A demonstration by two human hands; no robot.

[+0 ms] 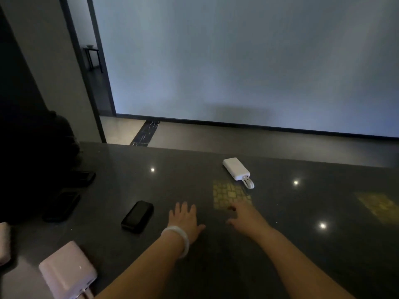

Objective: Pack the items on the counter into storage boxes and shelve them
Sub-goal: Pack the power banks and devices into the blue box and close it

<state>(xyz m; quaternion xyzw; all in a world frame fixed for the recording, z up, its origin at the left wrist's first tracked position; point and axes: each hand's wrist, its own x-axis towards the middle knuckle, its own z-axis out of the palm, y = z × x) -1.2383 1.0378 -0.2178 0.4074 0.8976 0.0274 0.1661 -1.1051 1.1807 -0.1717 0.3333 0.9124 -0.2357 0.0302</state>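
Both hands lie flat on a dark polished counter (302,244). My left hand (184,219), with a pale bangle on the wrist, has its fingers spread and holds nothing. My right hand (244,216) reaches forward with straight fingers, also holding nothing. A black power bank (137,216) lies just left of my left hand. A white power bank (236,168) with a short looped cable lies farther back, beyond my right hand. A pink power bank (68,272) sits at the near left corner. No storage box is in view.
Two more dark flat devices (62,206) (85,179) lie in shadow at the far left, beside a dark bulky shape. Another pale pink item (3,242) shows at the left edge. Behind the counter's far edge are floor, a pale wall and a doorway.
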